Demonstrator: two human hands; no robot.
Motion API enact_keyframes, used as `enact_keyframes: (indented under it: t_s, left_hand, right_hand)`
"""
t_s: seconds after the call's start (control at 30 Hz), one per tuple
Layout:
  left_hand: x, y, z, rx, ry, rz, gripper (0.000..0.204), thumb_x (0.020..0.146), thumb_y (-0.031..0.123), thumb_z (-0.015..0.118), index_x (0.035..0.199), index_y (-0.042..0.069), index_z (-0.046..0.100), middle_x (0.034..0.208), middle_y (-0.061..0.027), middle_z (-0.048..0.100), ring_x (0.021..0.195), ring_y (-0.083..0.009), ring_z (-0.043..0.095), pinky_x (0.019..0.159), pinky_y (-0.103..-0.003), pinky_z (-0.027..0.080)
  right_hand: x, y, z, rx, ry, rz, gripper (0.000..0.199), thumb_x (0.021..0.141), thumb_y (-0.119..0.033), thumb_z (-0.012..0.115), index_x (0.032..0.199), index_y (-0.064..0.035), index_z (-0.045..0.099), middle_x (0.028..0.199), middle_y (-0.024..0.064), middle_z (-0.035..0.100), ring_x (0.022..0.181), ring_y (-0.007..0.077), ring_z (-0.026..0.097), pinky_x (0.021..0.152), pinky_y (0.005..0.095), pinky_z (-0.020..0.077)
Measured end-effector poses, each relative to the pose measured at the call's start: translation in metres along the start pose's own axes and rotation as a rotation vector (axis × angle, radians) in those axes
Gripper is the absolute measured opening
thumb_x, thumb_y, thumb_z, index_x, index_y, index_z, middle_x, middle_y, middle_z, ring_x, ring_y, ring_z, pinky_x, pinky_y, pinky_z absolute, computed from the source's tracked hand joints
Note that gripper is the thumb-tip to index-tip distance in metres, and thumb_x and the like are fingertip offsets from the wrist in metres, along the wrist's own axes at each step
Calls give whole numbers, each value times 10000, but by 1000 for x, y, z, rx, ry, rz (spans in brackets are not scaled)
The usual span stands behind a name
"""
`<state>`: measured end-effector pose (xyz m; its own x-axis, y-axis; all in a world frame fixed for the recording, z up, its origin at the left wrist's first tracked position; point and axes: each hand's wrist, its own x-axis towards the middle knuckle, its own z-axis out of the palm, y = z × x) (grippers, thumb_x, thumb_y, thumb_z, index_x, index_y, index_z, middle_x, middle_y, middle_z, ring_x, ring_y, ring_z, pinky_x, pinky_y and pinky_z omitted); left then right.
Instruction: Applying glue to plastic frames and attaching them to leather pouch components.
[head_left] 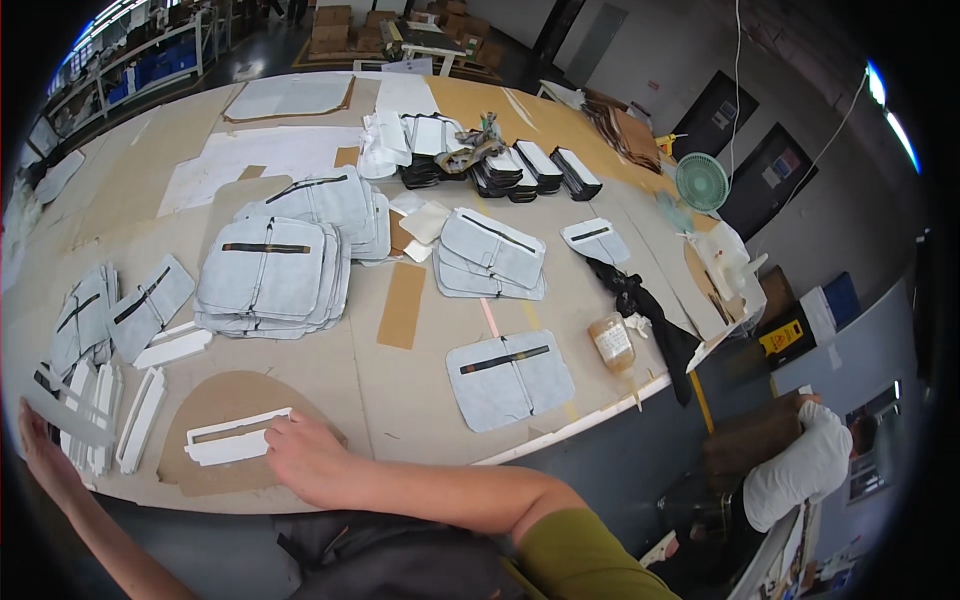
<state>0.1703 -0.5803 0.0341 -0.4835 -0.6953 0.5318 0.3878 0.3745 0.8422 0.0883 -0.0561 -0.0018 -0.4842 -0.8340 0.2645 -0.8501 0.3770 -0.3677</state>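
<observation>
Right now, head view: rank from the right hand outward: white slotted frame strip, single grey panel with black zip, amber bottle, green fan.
1. White slotted frame strip: touching the right hand, just to its left on the brown cardboard template.
2. Single grey panel with black zip: to the hand's right, mid-table.
3. Amber bottle: farther right, near the table edge.
4. Green fan: far right corner.

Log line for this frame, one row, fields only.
left hand: on pale grey strip at table edge | right hand: fingertips on white rectangular slotted frame piece atop brown card template | nearby: grey zippered fabric panel
</observation>
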Motion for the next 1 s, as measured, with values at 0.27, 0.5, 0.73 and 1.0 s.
enact_keyframes:
  t_s: [0.27,0.5,0.73,1.0]
  left_hand:
    - [-82,176,225,340,-454,359,79,983,49,596,931,-9,587,919,-21,540,874,-105,467,814,-230,364]
    - [-199,221,400,119,-1165,455,70,778,27,734,824,60,693,794,-31,598,793,-199,567,798,-331,417]
    - [-275,233,457,-19,-1418,411,37,815,100,741,847,91,723,781,-13,563,819,-187,569,822,-337,395]
    - [-302,208,470,-54,-1384,194,348,865,166,753,1192,87,666,1022,-41,611,918,-180,561,900,-338,427]
  right_hand:
    - [13,-7,-10,284,360,-52,104,748,-120,757,743,-77,662,858,83,598,930,277,569,848,387,458]
    - [-136,53,-175,398,919,205,276,684,-66,887,888,-87,703,1022,55,624,973,215,574,873,351,461]
    - [-184,78,-212,232,574,446,357,655,-195,923,935,-102,722,1164,62,635,1113,250,559,964,389,452]
    - [-211,108,-188,438,460,506,147,776,-73,791,836,-57,658,1028,48,671,1043,188,584,937,343,436]
